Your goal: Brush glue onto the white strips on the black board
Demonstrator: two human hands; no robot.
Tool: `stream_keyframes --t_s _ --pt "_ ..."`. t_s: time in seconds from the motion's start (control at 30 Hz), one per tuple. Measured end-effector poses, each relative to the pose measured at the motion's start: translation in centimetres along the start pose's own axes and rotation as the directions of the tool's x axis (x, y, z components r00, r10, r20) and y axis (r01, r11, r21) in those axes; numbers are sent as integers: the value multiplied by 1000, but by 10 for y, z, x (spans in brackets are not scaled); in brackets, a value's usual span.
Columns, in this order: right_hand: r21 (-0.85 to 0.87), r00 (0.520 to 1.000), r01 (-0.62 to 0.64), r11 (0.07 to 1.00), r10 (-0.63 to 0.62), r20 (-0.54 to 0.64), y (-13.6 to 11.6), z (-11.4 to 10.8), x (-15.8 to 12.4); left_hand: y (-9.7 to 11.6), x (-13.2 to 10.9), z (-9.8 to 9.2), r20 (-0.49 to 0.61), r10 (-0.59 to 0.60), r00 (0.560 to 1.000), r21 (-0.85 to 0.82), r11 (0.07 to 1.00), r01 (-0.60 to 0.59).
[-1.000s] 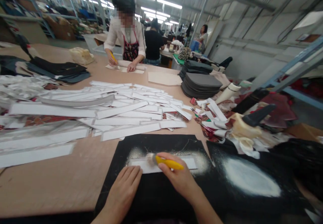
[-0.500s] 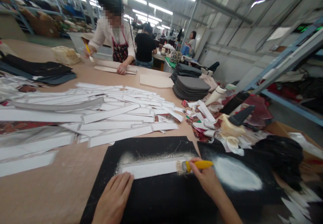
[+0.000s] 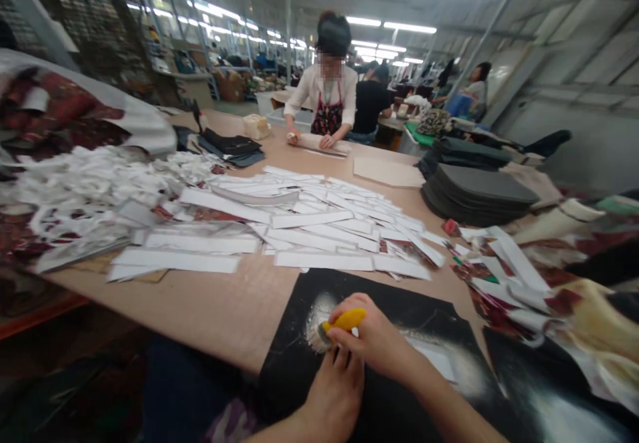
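My right hand is closed round the yellow handle of a paintbrush. The bristles press down on the black board, at a whitish smeared patch near its left side. Beneath and just beside it, my left hand lies with its fingers on the left end of a white strip. My right hand and forearm hide most of that strip and part of the left fingers. Whitish smears also mark the board around the strip.
Many loose white strips spread over the brown table. Shredded white scraps lie left. Dark stacked panels stand at the right, above mixed scraps. Across the table a co-worker handles a pale piece.
The brush in my right hand has moved from the strip's right end to its left end, beside my left hand. My view has turned left.
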State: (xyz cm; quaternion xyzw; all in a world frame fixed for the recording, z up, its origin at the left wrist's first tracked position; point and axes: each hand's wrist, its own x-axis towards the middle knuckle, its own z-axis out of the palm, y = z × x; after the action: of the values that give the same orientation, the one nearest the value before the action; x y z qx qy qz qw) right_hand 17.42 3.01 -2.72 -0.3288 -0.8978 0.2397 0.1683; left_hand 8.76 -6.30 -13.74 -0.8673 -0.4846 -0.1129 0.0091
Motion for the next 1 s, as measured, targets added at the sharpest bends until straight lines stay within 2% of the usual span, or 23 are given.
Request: stream_keyframes --t_s 0.07,0.13,0.2,0.3,0.43,0.53,0.6,0.7,0.77,0.83,0.9,1.0 --pt "-123 995 35 992 -23 98 -1 3 19 -1 1 -1 -7 18 1000 16 1000 -18" --pt "-264 997 59 963 -42 71 1 3 31 -3 0 -2 -24 47 999 30 998 -47" --pt "-282 994 108 953 -98 51 0 4 35 -5 0 -3 -30 53 998 18 998 -53" --pt "-268 985 159 950 -135 107 -3 8 34 -6 1 -5 -10 51 999 -9 999 -52" --pt "-406 994 91 909 -108 -20 2 12 32 -8 2 -6 19 81 997 6 997 -81" --pt "-459 999 33 888 -40 -6 5 11 31 -8 2 -5 11 75 997 37 996 -76" --pt "-529 999 -41 848 16 -51 4 11 29 -8 1 -3 -11 77 997 54 996 -77" --pt "-418 995 -87 904 62 -72 6 9 18 -7 0 -1 -30 71 997 55 996 -69" --pt "-337 986 -167 927 162 -43 21 1 1 -7 -1 1 -43 73 996 55 996 -71" --pt "-369 938 -341 865 337 -78 46 -18 -27 -7 -1 3 -72 70 995 59 996 -66" --pt "-427 850 -520 739 495 -179 72 -44 -64 -7 -1 5 -104 54 993 65 997 -47" --pt "-485 735 -673 559 576 -356 88 -74 -116 -9 0 6 -134 57 989 83 995 -46"
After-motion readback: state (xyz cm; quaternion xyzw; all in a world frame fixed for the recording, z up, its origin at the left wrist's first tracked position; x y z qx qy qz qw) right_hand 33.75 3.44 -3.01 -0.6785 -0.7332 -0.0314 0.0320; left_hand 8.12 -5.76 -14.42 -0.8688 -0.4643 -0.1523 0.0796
